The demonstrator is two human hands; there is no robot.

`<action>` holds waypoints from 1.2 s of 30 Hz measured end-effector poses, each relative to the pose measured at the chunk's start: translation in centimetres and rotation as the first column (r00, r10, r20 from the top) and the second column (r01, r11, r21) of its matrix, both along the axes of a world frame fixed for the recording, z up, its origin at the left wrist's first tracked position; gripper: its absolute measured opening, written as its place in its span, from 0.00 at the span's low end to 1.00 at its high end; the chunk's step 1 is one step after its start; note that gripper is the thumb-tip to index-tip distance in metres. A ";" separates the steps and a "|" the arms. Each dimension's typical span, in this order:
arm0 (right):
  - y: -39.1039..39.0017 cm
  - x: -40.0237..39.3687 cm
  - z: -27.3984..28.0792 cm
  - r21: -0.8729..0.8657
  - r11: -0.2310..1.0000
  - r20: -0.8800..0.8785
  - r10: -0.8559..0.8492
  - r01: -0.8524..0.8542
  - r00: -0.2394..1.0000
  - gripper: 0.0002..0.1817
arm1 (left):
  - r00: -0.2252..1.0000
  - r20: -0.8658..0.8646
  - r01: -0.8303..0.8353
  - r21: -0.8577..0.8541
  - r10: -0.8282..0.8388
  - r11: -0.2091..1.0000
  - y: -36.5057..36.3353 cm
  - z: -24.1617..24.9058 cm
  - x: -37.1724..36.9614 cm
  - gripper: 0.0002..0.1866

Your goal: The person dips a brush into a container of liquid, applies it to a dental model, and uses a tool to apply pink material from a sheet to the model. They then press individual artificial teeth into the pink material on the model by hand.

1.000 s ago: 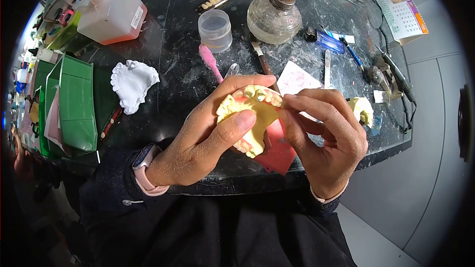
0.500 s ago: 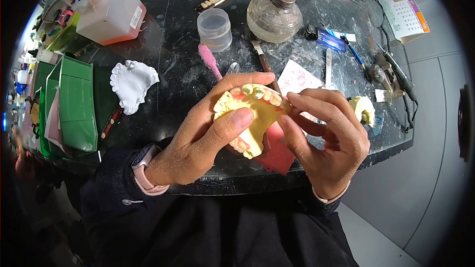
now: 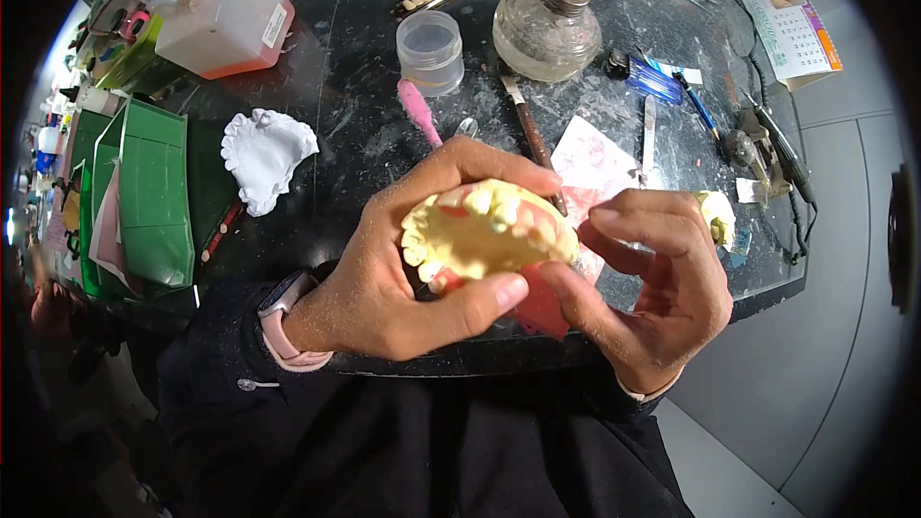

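A yellow plaster dental model (image 3: pixel 460 245) with artificial teeth set in pink wax is raised above the front of the bench. My left hand (image 3: pixel 389 278) is closed around its left side, thumb along the near edge and fingers behind. At the model's right end is my right hand (image 3: pixel 662 283), thumb and index finger bent about the edge by the teeth, the other fingers curled. Whether a small piece lies between those fingertips is hidden. Below the model lies a red wax sheet (image 3: pixel 544 312), partly covered. A wooden-handled knife (image 3: pixel 532 134) rests just beyond.
Behind stand a glass spirit burner (image 3: pixel 547 34) and a clear plastic cup (image 3: pixel 430 56). To the left are a white plaster piece (image 3: pixel 267 158), green bins (image 3: pixel 153 201) and a bottle of pinkish liquid (image 3: pixel 225 24). A handpiece (image 3: pixel 779 139) and another yellow model (image 3: pixel 716 218) are right.
The model has tilted so its near side is turned up more, and my left thumb has slid from its middle to the near edge. My right hand has shifted slightly right and down.
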State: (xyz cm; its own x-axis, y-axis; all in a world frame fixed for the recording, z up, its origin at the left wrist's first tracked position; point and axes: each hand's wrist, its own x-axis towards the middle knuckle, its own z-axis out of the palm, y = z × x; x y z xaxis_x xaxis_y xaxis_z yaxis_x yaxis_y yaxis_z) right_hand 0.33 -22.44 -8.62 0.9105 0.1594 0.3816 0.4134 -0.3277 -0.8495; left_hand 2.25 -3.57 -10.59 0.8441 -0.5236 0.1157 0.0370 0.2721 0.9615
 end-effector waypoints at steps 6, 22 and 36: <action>-0.2 0.3 -0.7 -0.036 0.993 0.229 0.116 -0.111 0.966 0.17 | 0.951 0.310 0.008 0.033 -0.018 0.999 0.0 -1.3 0.6 0.17; -0.5 0.4 -1.8 -0.090 0.986 0.325 0.161 -0.138 0.932 0.22 | 0.967 0.247 0.082 -0.099 -0.056 0.992 0.3 -1.7 0.8 0.12; -0.6 0.7 -2.0 -0.088 0.983 0.357 0.179 -0.158 0.917 0.21 | 0.963 0.267 0.068 -0.105 -0.037 0.992 0.1 -2.0 0.9 0.14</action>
